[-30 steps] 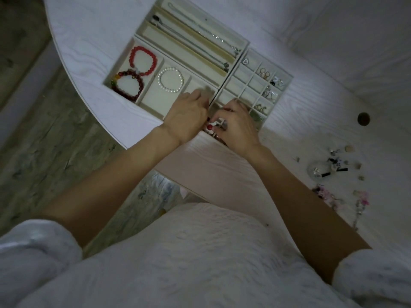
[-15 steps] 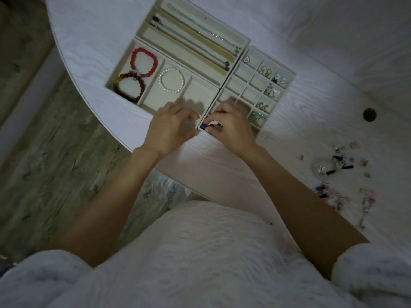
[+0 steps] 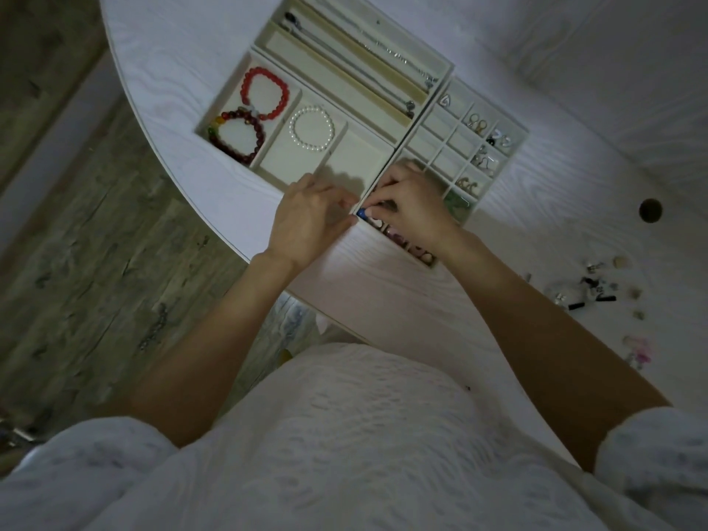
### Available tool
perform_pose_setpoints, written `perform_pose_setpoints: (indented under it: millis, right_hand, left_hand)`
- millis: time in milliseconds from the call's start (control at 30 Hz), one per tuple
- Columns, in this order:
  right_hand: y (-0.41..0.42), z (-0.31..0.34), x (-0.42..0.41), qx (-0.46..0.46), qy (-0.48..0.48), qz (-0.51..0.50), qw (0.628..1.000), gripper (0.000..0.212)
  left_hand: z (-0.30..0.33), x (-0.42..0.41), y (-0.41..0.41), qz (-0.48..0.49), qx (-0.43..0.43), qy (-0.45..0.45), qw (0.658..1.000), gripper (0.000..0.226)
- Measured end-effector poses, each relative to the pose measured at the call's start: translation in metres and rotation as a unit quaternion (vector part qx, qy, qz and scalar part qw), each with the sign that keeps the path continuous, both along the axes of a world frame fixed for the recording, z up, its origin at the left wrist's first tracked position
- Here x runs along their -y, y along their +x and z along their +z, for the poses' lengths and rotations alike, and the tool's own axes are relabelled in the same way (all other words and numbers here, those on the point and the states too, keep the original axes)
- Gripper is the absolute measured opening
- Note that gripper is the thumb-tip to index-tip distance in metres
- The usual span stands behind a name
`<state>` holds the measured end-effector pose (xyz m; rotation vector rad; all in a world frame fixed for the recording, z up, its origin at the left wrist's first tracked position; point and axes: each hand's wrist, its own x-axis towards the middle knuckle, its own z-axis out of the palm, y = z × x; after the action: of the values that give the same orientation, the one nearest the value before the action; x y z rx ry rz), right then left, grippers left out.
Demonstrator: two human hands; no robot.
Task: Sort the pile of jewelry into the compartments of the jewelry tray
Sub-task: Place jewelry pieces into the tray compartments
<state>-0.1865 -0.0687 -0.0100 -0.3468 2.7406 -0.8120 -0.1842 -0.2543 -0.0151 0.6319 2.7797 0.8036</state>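
The job looks more than half done. The jewelry tray [image 3: 268,44] sits in the upper middle of the frame on the white desk [image 3: 383,300]. A red bracelet [image 3: 265,93] and a dark bead bracelet [image 3: 237,136] share one box at the upper left. A pearl bracelet [image 3: 311,128] lies in the next box. Thin chains [image 3: 383,55] lie in the long slots at the top. Some small boxes on the right hold earrings [image 3: 477,122].

There is more to sort. A small pile of jewelry [image 3: 590,289] waits at the right edge of the frame, well apart from the tray.

The left hand [image 3: 310,220] and right hand [image 3: 412,208] are close together at the near edge of the tray. Their fingers curl around tiny pieces; one blue bit [image 3: 361,213] shows between them. I cannot tell just what each hand holds.

The right hand hides the ring slots under it. The room is dim, so the pile is only small specks.
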Motion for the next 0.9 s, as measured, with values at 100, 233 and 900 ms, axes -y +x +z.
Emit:
perform_pose_setpoints:
  millis: [100, 233, 900]
  right_hand:
    - [0.010, -0.002, 0.003, -0.094, 0.039, 0.034, 0.994, 0.013]
    - [0.028, -0.011, 0.010, -0.184, 0.102, 0.015, 0.978, 0.009]
    - [0.048, 0.000, -0.011, -0.135, 0.117, -0.035, 0.983, 0.025]
  left_hand:
    - [0.001, -0.001, 0.000, 0.001, -0.002, -0.001, 1.000, 0.021]
    - [-0.001, 0.000, 0.001, -0.013, -0.050, -0.024, 0.998, 0.025]
    - [-0.002, -0.001, 0.001, -0.118, -0.131, -0.071, 0.982, 0.025]
